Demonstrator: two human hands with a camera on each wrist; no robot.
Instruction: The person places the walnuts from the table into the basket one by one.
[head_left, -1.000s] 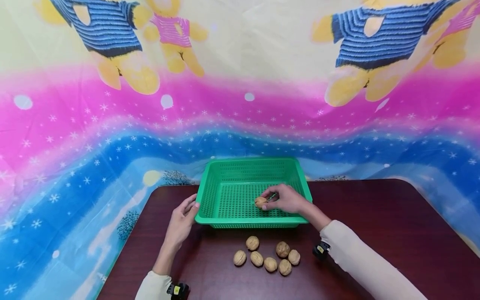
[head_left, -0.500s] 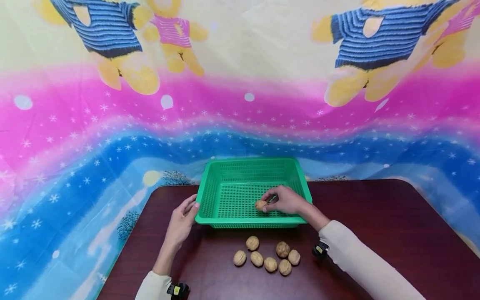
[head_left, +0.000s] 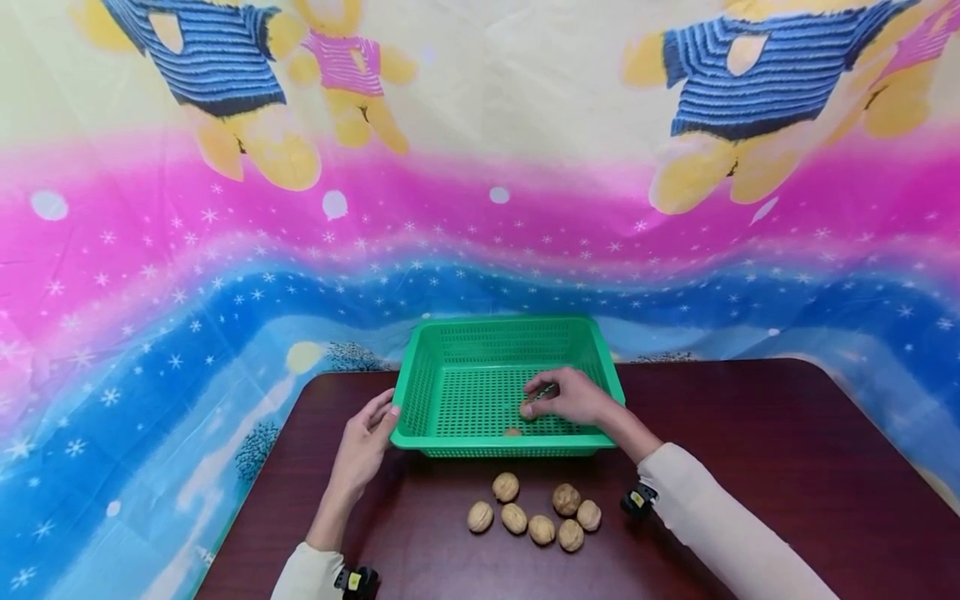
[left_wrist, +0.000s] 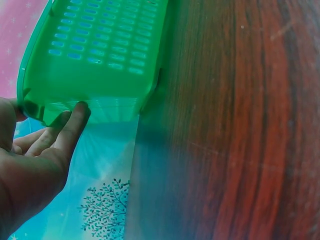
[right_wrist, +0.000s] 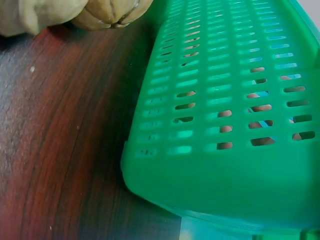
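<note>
A green plastic basket (head_left: 507, 441) with a slotted wall sits near the table's back edge. My left hand (head_left: 362, 444) holds its left rim, thumb at the rim and fingers against the outer wall, as the left wrist view shows. Inside the basket, low over its floor, is my right hand (head_left: 572, 398), with a walnut (head_left: 527, 410) between thumb and fingers, partly covered by the thumb. Another walnut (head_left: 513, 432) lies behind the front rim, mostly hidden. The right wrist view shows the basket's slotted outer wall (right_wrist: 200, 175), with bits of the hand through the slots.
Several walnuts (head_left: 541, 529) lie loosely on the dark wooden table (head_left: 750, 467) in front of the basket; two show close up at the top left of the right wrist view. A patterned cloth (head_left: 480, 225) hangs behind the table.
A walnut has left my right hand's fingertips and lies by the basket's front wall, and a second walnut shows at the thumb. My left hand stays at the rim.
</note>
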